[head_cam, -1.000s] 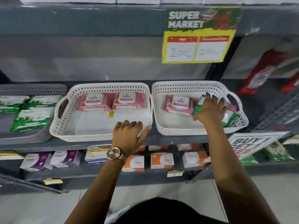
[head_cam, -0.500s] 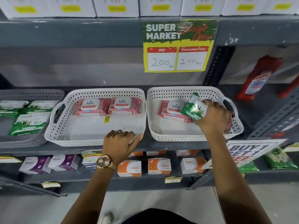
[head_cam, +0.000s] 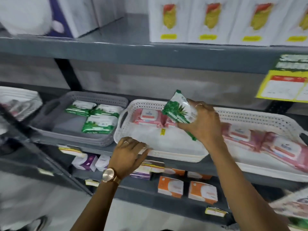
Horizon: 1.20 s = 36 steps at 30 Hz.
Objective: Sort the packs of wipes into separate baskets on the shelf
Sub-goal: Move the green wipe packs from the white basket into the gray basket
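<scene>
My right hand (head_cam: 204, 124) grips a green and white pack of wipes (head_cam: 179, 108) and holds it above the middle white basket (head_cam: 160, 152), which has two pink packs (head_cam: 146, 118) at its back. My left hand (head_cam: 128, 154) rests on that basket's front left rim, fingers curled over the edge. To the left, a grey basket (head_cam: 80, 134) holds three green packs (head_cam: 98, 125). On the right, another white basket (head_cam: 260, 117) holds pink packs (head_cam: 250, 137).
All baskets stand on a grey metal shelf (head_cam: 93, 147). White boxes (head_cam: 210, 20) line the shelf above. Orange and purple boxes (head_cam: 170, 186) fill the shelf below. A yellow price sign (head_cam: 283, 87) hangs at the right. A dark upright post (head_cam: 66, 74) stands behind the grey basket.
My right hand has lifted the green pack out of the right white basket and carried it left over the middle basket. The view has swung left. My left hand stays on the rim.
</scene>
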Tool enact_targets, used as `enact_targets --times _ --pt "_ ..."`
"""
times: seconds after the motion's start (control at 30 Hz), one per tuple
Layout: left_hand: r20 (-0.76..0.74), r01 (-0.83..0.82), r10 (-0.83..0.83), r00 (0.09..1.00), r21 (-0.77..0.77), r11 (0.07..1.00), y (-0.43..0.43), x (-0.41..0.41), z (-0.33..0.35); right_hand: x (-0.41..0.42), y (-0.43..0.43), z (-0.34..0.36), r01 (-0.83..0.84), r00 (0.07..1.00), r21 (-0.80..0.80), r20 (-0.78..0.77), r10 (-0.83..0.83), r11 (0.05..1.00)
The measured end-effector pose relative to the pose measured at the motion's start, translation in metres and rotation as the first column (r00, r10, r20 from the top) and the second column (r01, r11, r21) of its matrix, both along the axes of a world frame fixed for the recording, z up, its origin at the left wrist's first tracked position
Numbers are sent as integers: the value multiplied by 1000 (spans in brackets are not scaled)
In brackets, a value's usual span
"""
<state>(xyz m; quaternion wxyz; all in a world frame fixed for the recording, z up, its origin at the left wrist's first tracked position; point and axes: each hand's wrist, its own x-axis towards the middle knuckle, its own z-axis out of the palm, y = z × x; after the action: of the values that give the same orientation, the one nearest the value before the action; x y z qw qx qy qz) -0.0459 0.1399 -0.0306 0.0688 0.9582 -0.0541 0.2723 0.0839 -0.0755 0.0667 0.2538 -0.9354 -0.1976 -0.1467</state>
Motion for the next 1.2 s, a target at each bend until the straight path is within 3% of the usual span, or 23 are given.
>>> enact_targets --times 0.13,0.3,0.5,0.67,0.8,1.0,1.2 --pt "38 -220 220 975 4 975 73 -27 1 -9 94 5 -157 984 31 -79 159 987" --pt "-108 -489 483 869 -29 872 167 -54 -4 -18 221 2 -335 938 -28 -99 331 942" --pt "-168 -462 446 879 -69 884 229 -58 -18 -26 360 -26 -454 890 -154 -123 438 878" --pt "-91 -425 415 905 -150 893 233 -56 -36 -26 437 -50 -483 875 -259 -120 469 836" --pt "2 -389 394 919 -162 907 235 -52 -43 -28 463 -69 -495 865 -364 -124 486 789" --pt "34 -384 394 918 -166 908 234 -51 -44 -26 456 -74 -491 868 -398 -153 472 775" --pt "-8 -412 419 908 -207 888 225 -49 -38 -18 414 -53 -436 898 -132 -128 421 890"
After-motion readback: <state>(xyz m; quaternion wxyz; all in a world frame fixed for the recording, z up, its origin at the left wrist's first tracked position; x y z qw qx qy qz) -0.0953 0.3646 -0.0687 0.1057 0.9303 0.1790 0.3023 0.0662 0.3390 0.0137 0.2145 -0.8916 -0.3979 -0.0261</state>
